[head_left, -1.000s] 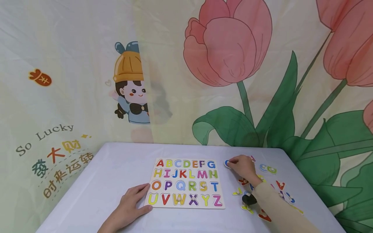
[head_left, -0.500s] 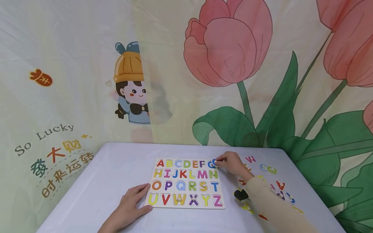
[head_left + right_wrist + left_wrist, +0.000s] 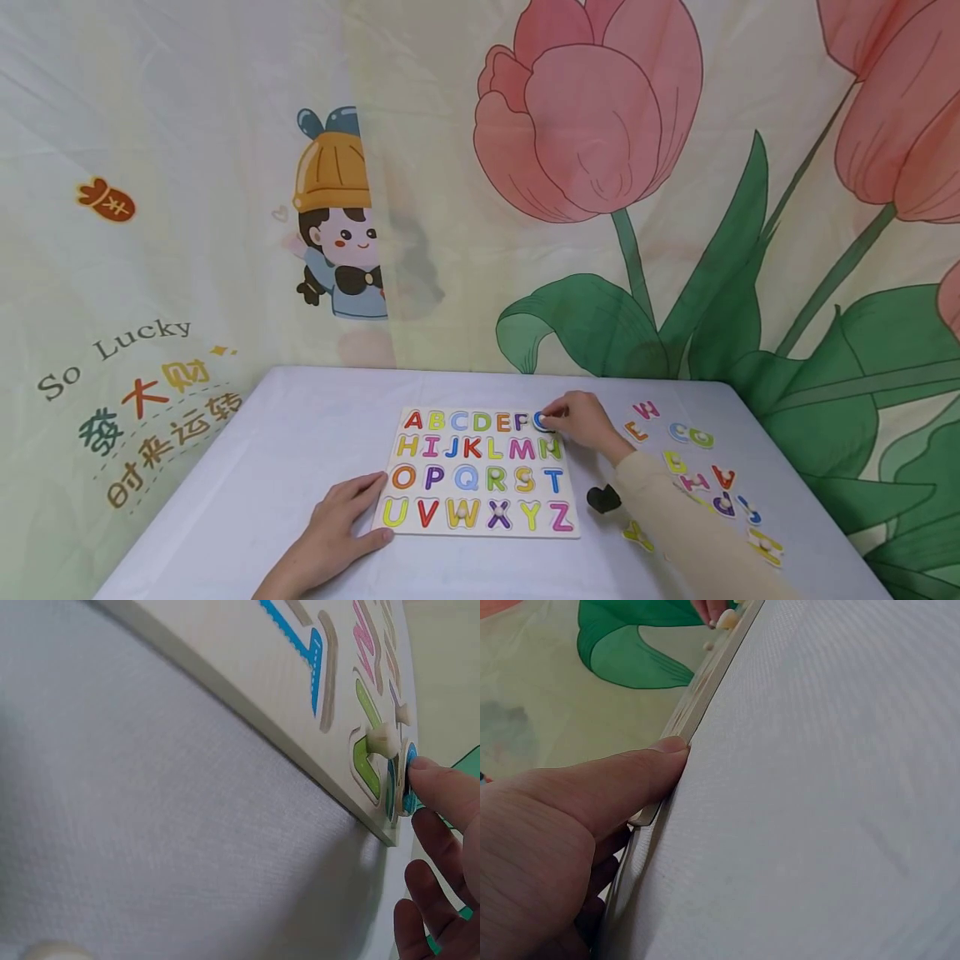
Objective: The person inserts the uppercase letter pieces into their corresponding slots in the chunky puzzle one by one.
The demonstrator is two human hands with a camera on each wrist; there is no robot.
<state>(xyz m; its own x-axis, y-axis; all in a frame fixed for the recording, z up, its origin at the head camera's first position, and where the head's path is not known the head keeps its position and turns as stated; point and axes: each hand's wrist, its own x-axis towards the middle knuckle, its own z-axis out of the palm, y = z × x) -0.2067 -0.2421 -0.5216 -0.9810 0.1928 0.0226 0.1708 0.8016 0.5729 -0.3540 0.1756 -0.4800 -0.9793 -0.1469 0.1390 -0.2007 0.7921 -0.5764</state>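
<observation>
A wooden alphabet puzzle board (image 3: 448,479) lies on the white-covered table. At its top right corner my right hand (image 3: 585,417) pinches a blue letter piece (image 3: 538,422), apparently the G, over the G slot. The right wrist view shows this blue piece (image 3: 409,780) tilted on edge between thumb and fingers, beside the knobbed green N (image 3: 365,761). My left hand (image 3: 330,525) rests at the board's lower left corner. Its thumb (image 3: 641,776) presses the front edge, and the other fingers lie along the left side. Knobs stand on several seated letters, among them W (image 3: 461,512) and X (image 3: 498,513).
Loose letter pieces lie scattered right of the board, including a pink M or W (image 3: 646,410), a light blue C (image 3: 678,432) and a yellow Y (image 3: 637,536). My right sleeve (image 3: 675,517) covers some. A dark object (image 3: 602,499) hangs beside the sleeve. A printed curtain (image 3: 435,333) stands behind.
My right hand has carried the blue letter leftward from the table beside the board to the board's top right slot. The left hand has stayed in place.
</observation>
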